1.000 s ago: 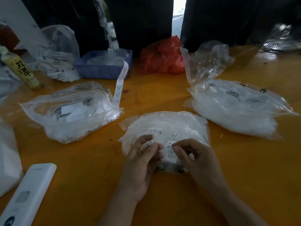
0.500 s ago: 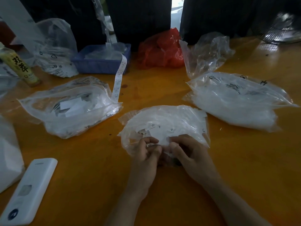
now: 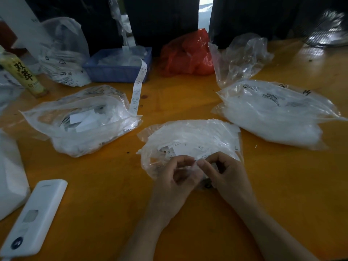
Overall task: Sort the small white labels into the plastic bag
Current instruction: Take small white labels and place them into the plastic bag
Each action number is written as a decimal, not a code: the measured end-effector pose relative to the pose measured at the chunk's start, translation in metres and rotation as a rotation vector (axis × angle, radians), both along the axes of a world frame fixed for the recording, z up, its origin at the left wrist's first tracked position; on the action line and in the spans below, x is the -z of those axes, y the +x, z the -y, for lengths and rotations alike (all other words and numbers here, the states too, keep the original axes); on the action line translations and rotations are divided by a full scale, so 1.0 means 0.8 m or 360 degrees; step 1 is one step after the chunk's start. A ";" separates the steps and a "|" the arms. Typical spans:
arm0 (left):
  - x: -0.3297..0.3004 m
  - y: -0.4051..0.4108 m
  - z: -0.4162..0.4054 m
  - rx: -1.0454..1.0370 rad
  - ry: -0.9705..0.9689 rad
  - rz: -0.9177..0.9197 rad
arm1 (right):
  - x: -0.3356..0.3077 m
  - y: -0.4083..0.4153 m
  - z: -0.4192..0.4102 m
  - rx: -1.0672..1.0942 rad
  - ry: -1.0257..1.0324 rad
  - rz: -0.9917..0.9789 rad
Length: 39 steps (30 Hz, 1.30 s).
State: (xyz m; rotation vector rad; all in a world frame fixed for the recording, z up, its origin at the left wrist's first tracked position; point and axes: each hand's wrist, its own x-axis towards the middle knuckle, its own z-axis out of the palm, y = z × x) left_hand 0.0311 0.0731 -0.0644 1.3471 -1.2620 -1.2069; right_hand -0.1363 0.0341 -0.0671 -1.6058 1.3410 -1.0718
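The orange table carries a full bag at right, a half-full bag at left, and the open bag in the middle, just beyond both hands. White labels lie heaped inside it. The left hand and right hand meet at its near edge, fingertips curled and pinching thin plastic or a label; which one cannot be told.

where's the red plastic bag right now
In the head view the red plastic bag sits at the table's far edge, centre, between the blue tray and a crumpled clear bag.
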 end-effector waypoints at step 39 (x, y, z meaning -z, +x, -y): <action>-0.009 0.007 0.024 -0.0361 0.0379 -0.0845 | -0.001 -0.008 -0.003 0.0102 0.0068 0.0483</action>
